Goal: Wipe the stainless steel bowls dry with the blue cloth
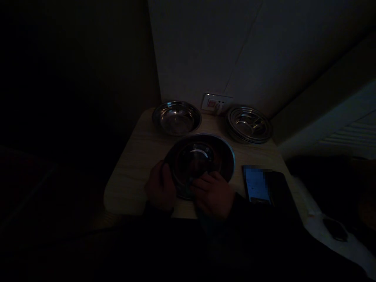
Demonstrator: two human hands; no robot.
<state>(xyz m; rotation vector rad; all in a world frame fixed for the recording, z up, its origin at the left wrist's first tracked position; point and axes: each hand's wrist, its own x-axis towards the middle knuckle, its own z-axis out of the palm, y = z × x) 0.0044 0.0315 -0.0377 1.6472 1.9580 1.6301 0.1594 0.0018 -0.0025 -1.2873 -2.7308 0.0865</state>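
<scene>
Left hand clamps the plate by its left rim, right hand curled over the near rim, can't tell its grip tbh, at the surface front edge.

The phone screen is blurred; the right hand hides the plate's near rim.

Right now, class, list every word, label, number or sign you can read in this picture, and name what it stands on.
No text can be read here.
Lit rectangular phone screen: blurred, unreadable.
White wall switch plate: markings too dim and small.
Large round steel plate: no lettering shows.
</scene>
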